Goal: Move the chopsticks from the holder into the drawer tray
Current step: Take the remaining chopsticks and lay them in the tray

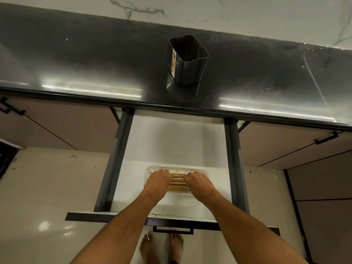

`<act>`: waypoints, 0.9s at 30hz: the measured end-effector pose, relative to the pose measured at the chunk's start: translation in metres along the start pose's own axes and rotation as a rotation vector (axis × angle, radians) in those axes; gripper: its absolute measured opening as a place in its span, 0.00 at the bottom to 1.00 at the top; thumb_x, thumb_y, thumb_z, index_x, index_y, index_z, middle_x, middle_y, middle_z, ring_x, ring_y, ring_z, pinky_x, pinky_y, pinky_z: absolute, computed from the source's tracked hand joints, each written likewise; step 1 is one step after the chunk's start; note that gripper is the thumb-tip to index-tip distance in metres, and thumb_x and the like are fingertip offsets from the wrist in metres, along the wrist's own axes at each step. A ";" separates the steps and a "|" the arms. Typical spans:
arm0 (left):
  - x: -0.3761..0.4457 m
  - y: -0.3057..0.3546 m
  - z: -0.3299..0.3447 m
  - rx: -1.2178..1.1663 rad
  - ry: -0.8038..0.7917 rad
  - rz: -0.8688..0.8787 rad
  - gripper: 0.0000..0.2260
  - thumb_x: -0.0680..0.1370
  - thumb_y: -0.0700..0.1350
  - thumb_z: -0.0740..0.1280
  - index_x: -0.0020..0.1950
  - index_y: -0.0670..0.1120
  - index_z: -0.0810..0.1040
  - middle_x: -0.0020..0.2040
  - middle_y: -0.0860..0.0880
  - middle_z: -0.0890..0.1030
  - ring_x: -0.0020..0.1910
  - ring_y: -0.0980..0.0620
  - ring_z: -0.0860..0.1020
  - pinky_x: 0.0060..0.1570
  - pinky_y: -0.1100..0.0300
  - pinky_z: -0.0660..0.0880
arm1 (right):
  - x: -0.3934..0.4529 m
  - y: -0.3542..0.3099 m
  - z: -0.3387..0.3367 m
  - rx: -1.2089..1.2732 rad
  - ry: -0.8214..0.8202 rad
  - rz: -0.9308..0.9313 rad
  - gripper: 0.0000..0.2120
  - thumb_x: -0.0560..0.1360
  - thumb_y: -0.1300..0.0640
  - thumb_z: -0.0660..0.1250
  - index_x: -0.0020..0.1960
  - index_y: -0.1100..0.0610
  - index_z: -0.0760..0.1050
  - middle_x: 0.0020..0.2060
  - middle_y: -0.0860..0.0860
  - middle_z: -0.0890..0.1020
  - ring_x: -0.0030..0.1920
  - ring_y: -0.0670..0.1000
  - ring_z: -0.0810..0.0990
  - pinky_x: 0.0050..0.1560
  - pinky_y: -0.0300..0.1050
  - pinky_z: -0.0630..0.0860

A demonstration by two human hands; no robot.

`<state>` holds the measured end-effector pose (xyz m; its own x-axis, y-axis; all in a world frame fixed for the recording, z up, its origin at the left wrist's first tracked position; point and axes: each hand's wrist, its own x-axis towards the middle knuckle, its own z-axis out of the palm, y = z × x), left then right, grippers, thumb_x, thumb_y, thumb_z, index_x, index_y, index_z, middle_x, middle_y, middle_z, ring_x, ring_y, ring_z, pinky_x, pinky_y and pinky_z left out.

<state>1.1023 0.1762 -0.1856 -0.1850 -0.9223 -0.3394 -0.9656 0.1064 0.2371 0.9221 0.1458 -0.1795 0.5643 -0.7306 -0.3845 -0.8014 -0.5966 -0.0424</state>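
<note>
Fingers of both hands curl down over a bundle of wooden chopsticks [177,184] lying in the drawer tray [198,171]. Our left hand [158,181] covers the bundle's left end and our right hand [199,182] the right end, knuckles up and facing each other across a short bare stretch of sticks. The fingertips are hidden beneath the knuckles, so we think both hands grip the sticks, though from this angle they could merely be pressing on them.

The chopsticks lie flat, side by side, their long axis running left to right across the drawer, parallel to its front edge. Which end is the tip we cannot tell. The tray is a pale, translucent rectangle with a slotted far edge, resting on the white floor of the open drawer [171,141], nearer its front than its back. Dark metal rails [116,157] run along both sides of the drawer, and a black handle [172,230] hangs under its dark front panel.

Above the drawer, a glossy black countertop [85,60] stretches across the view, catching streaks of light near its front edge. On it stands the dark, ribbed, squarish holder [187,61], upright, mouth open, a pale label down its left side. White marbled wall [247,14] rises behind it. Brown cabinet fronts [57,126] flank the drawer, and our bare feet [162,246] stand on shiny pale floor tiles [47,197] below.
</note>
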 end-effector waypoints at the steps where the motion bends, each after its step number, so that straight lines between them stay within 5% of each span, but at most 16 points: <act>1: 0.001 0.000 0.002 -0.005 0.015 -0.003 0.11 0.78 0.35 0.67 0.58 0.44 0.82 0.55 0.44 0.82 0.52 0.46 0.81 0.53 0.56 0.79 | 0.001 -0.001 0.001 0.004 -0.001 0.005 0.09 0.75 0.65 0.68 0.55 0.61 0.79 0.50 0.58 0.83 0.48 0.60 0.82 0.49 0.55 0.81; 7: 0.006 -0.007 0.012 -0.011 0.039 -0.036 0.17 0.76 0.37 0.73 0.64 0.46 0.79 0.62 0.46 0.80 0.58 0.49 0.79 0.60 0.58 0.77 | 0.001 0.002 0.003 -0.008 0.006 0.032 0.07 0.74 0.64 0.67 0.52 0.59 0.80 0.47 0.56 0.84 0.46 0.58 0.83 0.45 0.52 0.79; 27: 0.002 -0.014 0.026 0.000 0.097 -0.059 0.22 0.77 0.41 0.73 0.70 0.47 0.72 0.69 0.47 0.75 0.66 0.49 0.74 0.67 0.56 0.71 | 0.002 0.005 0.017 0.029 0.062 0.049 0.12 0.76 0.60 0.72 0.59 0.60 0.80 0.53 0.57 0.82 0.53 0.55 0.80 0.54 0.49 0.80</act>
<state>1.1109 0.1824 -0.2132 -0.1097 -0.9584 -0.2634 -0.9743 0.0513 0.2192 0.9158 0.1471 -0.1964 0.5345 -0.7784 -0.3292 -0.8333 -0.5503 -0.0519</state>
